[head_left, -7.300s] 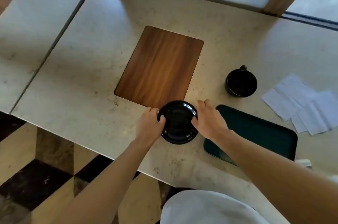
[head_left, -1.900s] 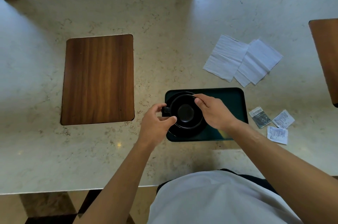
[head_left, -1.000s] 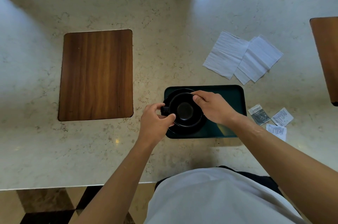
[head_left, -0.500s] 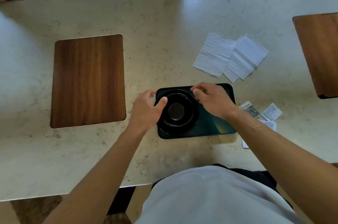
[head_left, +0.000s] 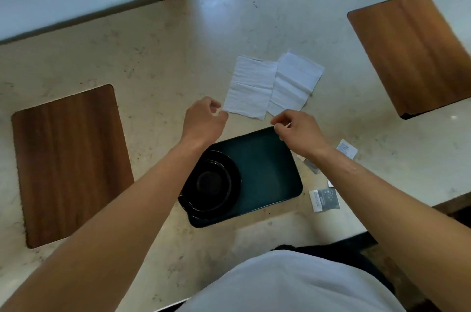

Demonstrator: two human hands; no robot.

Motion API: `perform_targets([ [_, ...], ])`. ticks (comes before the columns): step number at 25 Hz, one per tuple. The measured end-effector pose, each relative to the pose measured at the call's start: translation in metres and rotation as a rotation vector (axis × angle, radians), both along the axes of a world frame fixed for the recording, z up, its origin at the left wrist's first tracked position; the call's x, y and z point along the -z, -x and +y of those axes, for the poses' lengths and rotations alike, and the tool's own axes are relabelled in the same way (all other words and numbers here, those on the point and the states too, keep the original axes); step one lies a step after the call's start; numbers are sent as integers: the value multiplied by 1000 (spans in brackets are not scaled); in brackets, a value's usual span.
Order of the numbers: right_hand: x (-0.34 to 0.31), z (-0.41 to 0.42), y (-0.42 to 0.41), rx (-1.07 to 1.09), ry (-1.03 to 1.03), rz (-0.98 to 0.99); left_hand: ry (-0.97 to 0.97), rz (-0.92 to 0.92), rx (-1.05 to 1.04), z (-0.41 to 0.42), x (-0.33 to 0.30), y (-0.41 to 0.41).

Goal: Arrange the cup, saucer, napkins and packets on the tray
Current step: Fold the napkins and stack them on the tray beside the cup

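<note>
While both forearms reach out over the pale stone bench [head_left: 158, 56], the black cup [head_left: 212, 184] sits on the black saucer [head_left: 235, 176] at the left end of the dark green tray [head_left: 267, 174], which lies near the bench's front edge. The rest of the tray is bare.

The left hand [head_left: 204, 120] hovers just beyond the tray's far left corner, its fingers curled loosely inward, thumb and forefinger close together at the near left corner of the left napkin [head_left: 251, 87]; whether that grip actually touches the paper cannot be told. The right hand [head_left: 298, 130] is above the tray's far right corner, fingers bent and drawn near the thumb, holding nothing that can be made out.

The two white napkins lie flat beyond the tray, the right napkin [head_left: 295, 82] beside the left one, their inner edges meeting or slightly overlapping.

Small packets lie on the bench right of the tray: a grey one [head_left: 325, 199] near the tray's near right corner and a white one [head_left: 346, 149] farther back, with others partly hidden under the right forearm.

A wooden inlay [head_left: 68, 163] lies to the left, another wooden panel [head_left: 413, 51] at far right.
</note>
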State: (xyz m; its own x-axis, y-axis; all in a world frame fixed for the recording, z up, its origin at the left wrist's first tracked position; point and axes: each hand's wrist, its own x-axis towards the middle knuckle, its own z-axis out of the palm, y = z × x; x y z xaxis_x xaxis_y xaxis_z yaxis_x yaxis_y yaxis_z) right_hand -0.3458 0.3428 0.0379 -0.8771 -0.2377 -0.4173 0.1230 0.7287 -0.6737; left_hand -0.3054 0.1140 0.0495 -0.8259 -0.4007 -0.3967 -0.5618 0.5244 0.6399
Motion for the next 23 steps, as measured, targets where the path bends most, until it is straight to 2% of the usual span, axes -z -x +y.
perform_targets([
  [6,22,-13,69,27,-68,114,88,-31,133,1,21,83],
  [11,36,-40,139,8,-133,363,216,56,276,0,47,136],
  [18,72,-52,175,-50,-221,413,424,153,570,-5,68,197],
  [23,84,-47,175,-49,-203,436,413,184,509,-4,78,198],
])
